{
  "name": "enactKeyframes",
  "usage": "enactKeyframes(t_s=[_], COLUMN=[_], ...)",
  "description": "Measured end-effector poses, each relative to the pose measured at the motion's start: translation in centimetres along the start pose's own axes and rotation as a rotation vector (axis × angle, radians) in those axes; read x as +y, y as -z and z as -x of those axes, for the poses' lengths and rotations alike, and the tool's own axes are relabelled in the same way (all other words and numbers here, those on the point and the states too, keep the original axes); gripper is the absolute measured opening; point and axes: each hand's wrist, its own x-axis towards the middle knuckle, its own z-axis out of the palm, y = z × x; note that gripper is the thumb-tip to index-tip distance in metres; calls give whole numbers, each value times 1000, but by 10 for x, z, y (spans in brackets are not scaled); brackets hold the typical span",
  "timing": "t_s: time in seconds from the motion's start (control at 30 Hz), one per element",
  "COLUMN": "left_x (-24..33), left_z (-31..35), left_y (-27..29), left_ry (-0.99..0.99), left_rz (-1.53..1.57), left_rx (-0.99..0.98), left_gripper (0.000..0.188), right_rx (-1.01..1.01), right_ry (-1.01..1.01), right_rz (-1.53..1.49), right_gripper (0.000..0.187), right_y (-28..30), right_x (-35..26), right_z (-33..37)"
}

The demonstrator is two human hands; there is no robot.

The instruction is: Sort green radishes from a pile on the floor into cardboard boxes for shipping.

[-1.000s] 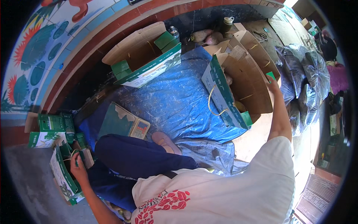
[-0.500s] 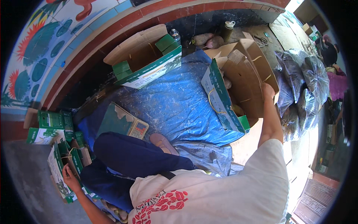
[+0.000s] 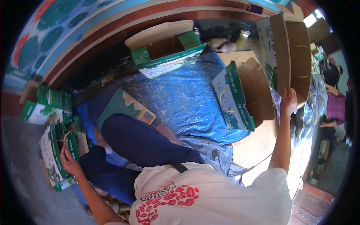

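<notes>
At the lower left, my left hand [image 3: 70, 164] has its fingers closed at the yellow cord handle [image 3: 65, 138] of a green and white carton [image 3: 51, 155]. Out to the right, my right hand [image 3: 289, 101] grips the lower edge of a brown cardboard lid [image 3: 299, 62] with yellow cord loops. A white printed panel stands beside its brown face. Just left of it sits an open green and white box [image 3: 233, 98] on a blue tarp [image 3: 176, 101]. Its inside floor is mostly hidden, and I cannot tell whether the lid is still joined to it.
Another open carton [image 3: 168, 56] stands by the wall, near root vegetables [image 3: 227, 47] and a bottle [image 3: 242, 39]. A scale [image 3: 127, 107] lies by my knee. More cartons [image 3: 48, 99] are at left. Filled plastic bags [image 3: 318, 90] and a person [image 3: 335, 107] are at right.
My right hand has lifted the cardboard lid up and away to the right of the open box, showing its white printed side. My left hand stays by the carton's cord handle.
</notes>
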Motion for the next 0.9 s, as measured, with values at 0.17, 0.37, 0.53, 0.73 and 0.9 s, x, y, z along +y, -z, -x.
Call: enactKeyframes(t_s=[0.17,0.37,0.53,0.73,0.9], left_x=[0,3,-7,-15,-20], left_z=[7,20,29,39,43], left_y=[4,21,31,45,50], left_ry=[-12,-85,-101,-105,-121], left_rz=[9,-95,-121,-157,-173], left_rx=[86,91,106,135,149], left_gripper=[20,19,19,20,21], right_rx=[243,265,149,-41,-171], right_ry=[220,396,641,1029,1349], right_rz=[-85,-426,-705,-860,-947], right_gripper=[15,11,15,15,11], right_y=[46,92,108,112,79], right_x=[-79,-195,-299,-438,-527], right_z=[-34,-68,-87,-95,-73])
